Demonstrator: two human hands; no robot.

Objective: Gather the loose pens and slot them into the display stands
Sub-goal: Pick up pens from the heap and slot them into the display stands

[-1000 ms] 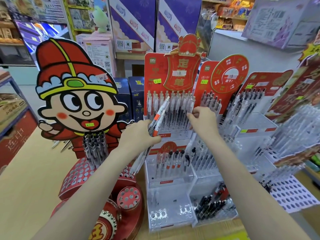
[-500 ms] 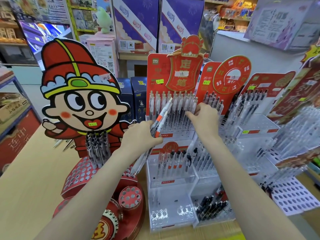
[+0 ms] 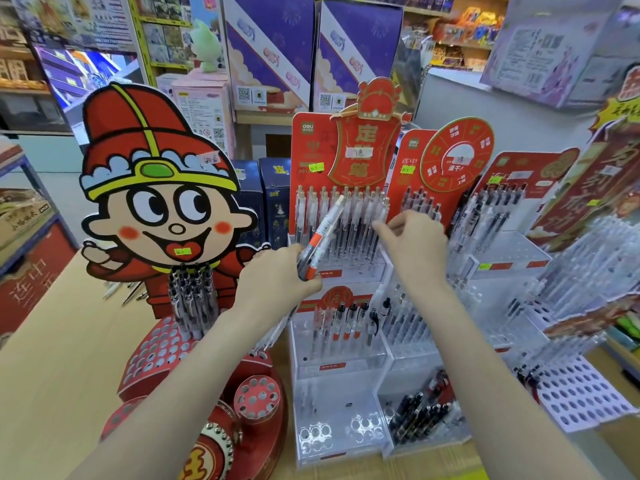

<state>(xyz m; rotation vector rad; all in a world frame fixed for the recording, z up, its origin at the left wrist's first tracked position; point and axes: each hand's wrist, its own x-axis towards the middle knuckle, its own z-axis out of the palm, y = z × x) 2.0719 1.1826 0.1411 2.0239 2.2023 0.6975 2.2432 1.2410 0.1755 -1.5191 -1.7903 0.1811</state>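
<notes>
My left hand (image 3: 277,277) grips a small bundle of clear pens with orange grips (image 3: 322,237), tilted up to the right in front of the clear tiered stand (image 3: 332,362). That stand has a red header card and a top row of clear pens (image 3: 346,216) standing upright. My right hand (image 3: 414,244) reaches into the right end of this row, thumb and forefinger pinching one of the clear pens there. A lower tier holds a few pens with red and black grips (image 3: 349,320).
A round red stand with holes (image 3: 156,348) and a cartoon figure holds black pens (image 3: 194,292) on the left. More red-carded stands (image 3: 502,216) crowd the right, with a white perforated tray (image 3: 581,393). Loose pens (image 3: 128,292) lie on the wooden table behind the figure.
My right hand has shifted slightly left along the top row, its fingers stretched further out. My left hand keeps the pen bundle in about the same place.
</notes>
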